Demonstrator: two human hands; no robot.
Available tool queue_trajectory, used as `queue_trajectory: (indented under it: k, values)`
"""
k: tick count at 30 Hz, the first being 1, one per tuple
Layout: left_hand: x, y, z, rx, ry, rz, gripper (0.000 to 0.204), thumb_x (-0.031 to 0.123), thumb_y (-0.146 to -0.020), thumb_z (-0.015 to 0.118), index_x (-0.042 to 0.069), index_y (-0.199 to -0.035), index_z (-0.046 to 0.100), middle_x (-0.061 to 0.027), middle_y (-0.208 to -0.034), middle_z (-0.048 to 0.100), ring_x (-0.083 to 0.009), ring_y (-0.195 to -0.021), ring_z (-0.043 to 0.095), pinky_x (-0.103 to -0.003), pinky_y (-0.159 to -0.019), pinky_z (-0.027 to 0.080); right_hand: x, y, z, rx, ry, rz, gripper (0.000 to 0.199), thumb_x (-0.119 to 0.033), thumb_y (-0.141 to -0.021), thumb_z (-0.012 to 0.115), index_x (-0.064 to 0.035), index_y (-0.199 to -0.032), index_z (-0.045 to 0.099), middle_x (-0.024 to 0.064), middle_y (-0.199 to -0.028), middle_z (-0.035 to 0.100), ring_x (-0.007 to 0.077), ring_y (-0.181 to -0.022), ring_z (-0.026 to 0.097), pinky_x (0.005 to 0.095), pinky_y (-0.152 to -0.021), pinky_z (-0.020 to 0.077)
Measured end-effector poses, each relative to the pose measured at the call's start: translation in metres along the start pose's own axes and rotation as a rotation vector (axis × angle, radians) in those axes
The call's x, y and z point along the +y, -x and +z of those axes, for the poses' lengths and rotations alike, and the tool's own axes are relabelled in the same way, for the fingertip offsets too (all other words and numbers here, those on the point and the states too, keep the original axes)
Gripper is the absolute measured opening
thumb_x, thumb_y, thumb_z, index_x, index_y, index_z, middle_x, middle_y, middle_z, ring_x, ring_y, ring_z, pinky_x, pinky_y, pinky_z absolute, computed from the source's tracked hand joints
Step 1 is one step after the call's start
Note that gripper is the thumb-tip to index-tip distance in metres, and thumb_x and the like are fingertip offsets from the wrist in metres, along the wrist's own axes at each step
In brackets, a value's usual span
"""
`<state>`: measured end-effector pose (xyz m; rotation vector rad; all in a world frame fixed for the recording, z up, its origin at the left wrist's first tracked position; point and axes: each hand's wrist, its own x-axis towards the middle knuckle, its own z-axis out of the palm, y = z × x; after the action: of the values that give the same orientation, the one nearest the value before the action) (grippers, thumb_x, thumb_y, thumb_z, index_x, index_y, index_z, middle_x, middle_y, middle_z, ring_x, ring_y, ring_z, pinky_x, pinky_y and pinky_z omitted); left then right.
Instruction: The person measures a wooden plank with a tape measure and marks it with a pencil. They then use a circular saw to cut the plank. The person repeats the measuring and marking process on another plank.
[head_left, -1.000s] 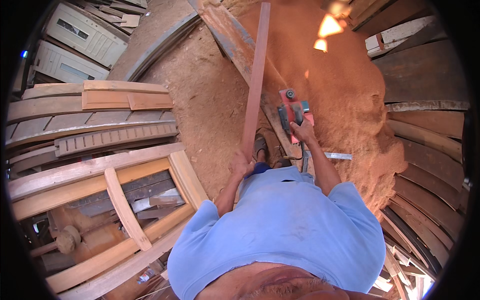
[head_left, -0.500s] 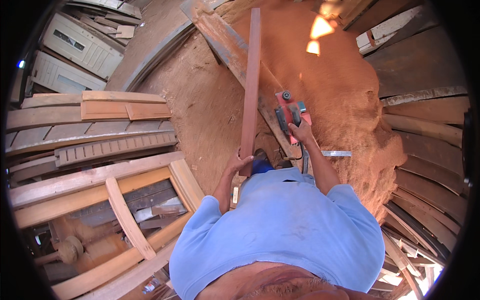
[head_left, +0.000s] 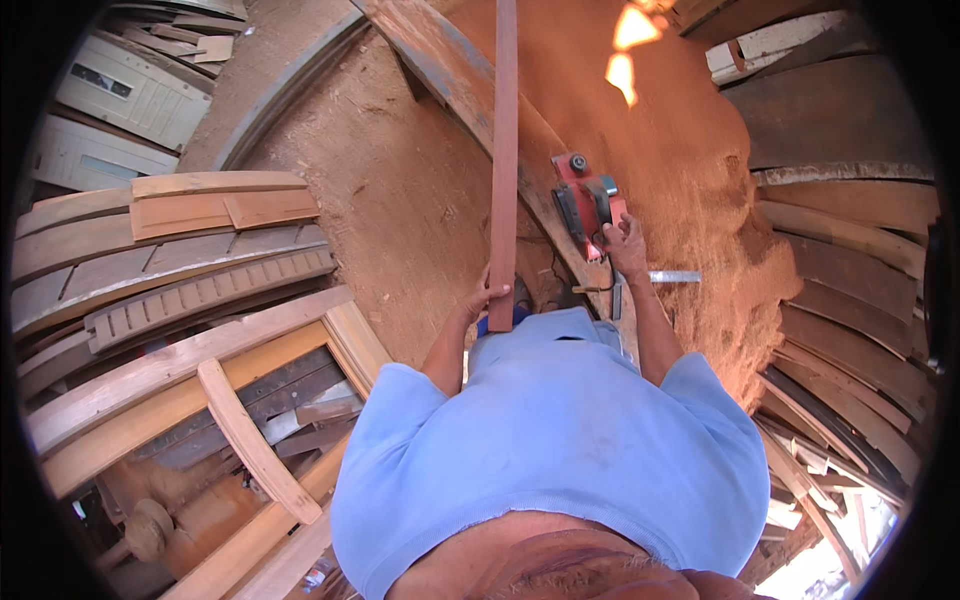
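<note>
A long reddish-brown wooden plank (head_left: 504, 150) runs away from my body, its near end close to my waist. My left hand (head_left: 486, 301) is closed round that near end. To the right, a red and black electric hand planer (head_left: 582, 208) rests on the worn bench board (head_left: 540, 130). My right hand (head_left: 627, 250) is beside the planer's near right side, off its handle, with fingers extended and apart. Just nearer than the planer lies a metal try square (head_left: 672, 276), partly hidden by my right wrist.
Reddish sawdust (head_left: 690, 200) is heaped right of the bench. A wooden frame (head_left: 190, 360) and stacked boards (head_left: 230, 210) fill the left side, with white door panels (head_left: 140, 90) behind. More timber (head_left: 850, 270) is piled along the right.
My right hand has let go of the planer's handle and shifted to its right side. The plank has straightened slightly and its far end now reaches past the top of the view.
</note>
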<state>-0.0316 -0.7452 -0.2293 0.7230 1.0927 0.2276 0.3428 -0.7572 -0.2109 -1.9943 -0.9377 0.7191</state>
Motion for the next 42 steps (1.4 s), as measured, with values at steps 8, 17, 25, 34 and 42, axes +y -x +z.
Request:
queue_trajectory:
  k: [8, 17, 25, 34, 42]
  values:
    - [0.008, 0.0, -0.008, -0.134, -0.135, 0.009, 0.112, 0.055, -0.07, 0.082, 0.023, -0.158, 0.022, -0.0112, -0.145, 0.048, -0.0307, -0.131, 0.049, -0.052, -0.102, 0.043, 0.098, 0.069, -0.08, -0.027, 0.487, 0.261, 0.06, -0.046, -0.087, 0.069, 0.0, -0.126, 0.062, 0.0288, -0.121, 0.065, 0.0418, -0.116, 0.062, 0.0518, -0.1, 0.0474]
    - [-0.02, -0.004, 0.011, 0.041, -0.115, 0.154, 0.115, 0.059, -0.077, 0.078, 0.006, -0.16, 0.019, -0.0193, -0.15, 0.045, -0.0305, -0.139, 0.044, -0.039, -0.114, 0.036, 0.204, 0.12, -0.088, -0.608, 0.85, 0.422, 0.061, -0.037, -0.078, 0.064, -0.0022, -0.128, 0.063, 0.0366, -0.134, 0.053, 0.0493, -0.135, 0.041, 0.0566, -0.114, 0.0292]
    - [-0.093, 0.048, 0.044, 0.432, 0.073, 0.001, 0.112, 0.063, -0.078, 0.076, 0.005, -0.159, 0.024, -0.0141, -0.132, 0.055, -0.0233, -0.101, 0.056, -0.039, -0.085, 0.048, 0.136, 0.153, -0.136, -0.523, 0.981, 0.215, 0.051, -0.044, -0.087, 0.057, -0.0127, -0.126, 0.066, 0.0257, -0.145, 0.048, 0.051, -0.141, 0.028, 0.0686, -0.108, 0.0298]
    - [-0.237, 0.07, 0.112, 0.65, -0.088, -0.09, 0.075, 0.044, -0.092, 0.069, 0.002, -0.148, 0.044, -0.0173, -0.122, 0.065, -0.0252, -0.099, 0.064, -0.036, -0.084, 0.051, 0.169, 0.136, -0.16, -0.676, 1.05, 0.032, 0.05, -0.046, -0.089, 0.057, -0.0126, -0.126, 0.065, 0.0267, -0.134, 0.056, 0.0461, -0.125, 0.052, 0.0571, -0.103, 0.0434]
    - [-0.352, 0.131, 0.163, 0.669, -0.032, -0.027, 0.045, 0.041, -0.096, 0.062, -0.001, -0.108, 0.072, -0.0124, -0.096, 0.073, -0.0212, -0.088, 0.065, -0.037, -0.082, 0.051, 0.111, -0.009, -0.074, -0.528, 0.201, -0.239, 0.043, -0.033, -0.086, 0.067, -0.0008, -0.114, 0.064, 0.0159, -0.097, 0.069, 0.0279, -0.089, 0.067, 0.0403, -0.08, 0.0525]
